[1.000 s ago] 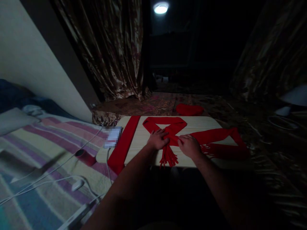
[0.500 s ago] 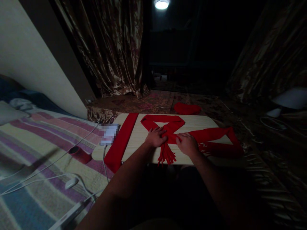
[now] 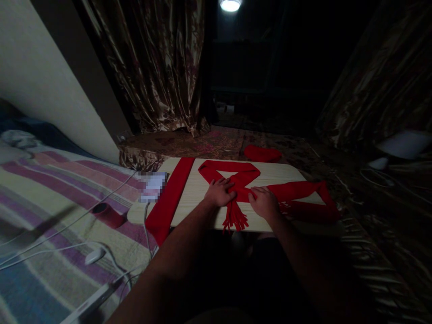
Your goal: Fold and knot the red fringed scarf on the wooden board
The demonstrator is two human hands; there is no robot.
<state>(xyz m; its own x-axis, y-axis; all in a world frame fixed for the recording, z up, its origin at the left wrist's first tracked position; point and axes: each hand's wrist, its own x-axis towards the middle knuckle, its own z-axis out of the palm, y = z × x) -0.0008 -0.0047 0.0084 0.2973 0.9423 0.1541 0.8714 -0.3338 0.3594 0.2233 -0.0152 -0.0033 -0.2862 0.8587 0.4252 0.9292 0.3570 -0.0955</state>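
A red fringed scarf (image 3: 241, 168) lies on a light wooden table (image 3: 187, 202), folded into a crossed loop with its tassels hanging toward the near edge. My left hand (image 3: 220, 192) rests on the crossing, palm down with fingers spread. Just right of it, my right hand (image 3: 263, 200) lies over the scarf's band, its fingers extended and resting on the fabric. Beyond that hand the scarf bends back on itself at the table's right end. Another red strip of cloth (image 3: 172, 198) crosses the table's left side; whether it joins the scarf I cannot tell.
On the left is a striped bedspread (image 3: 50, 198) with a dark red cylinder (image 3: 108, 215), white cables and a power strip (image 3: 94, 299). A red bundle (image 3: 262, 153) sits behind the table. A patterned curtain (image 3: 158, 67) hangs at the back; a pale lamp-like object (image 3: 403, 144) stands right.
The camera view has shifted slightly. Both hands and the scarf hold the same arrangement.
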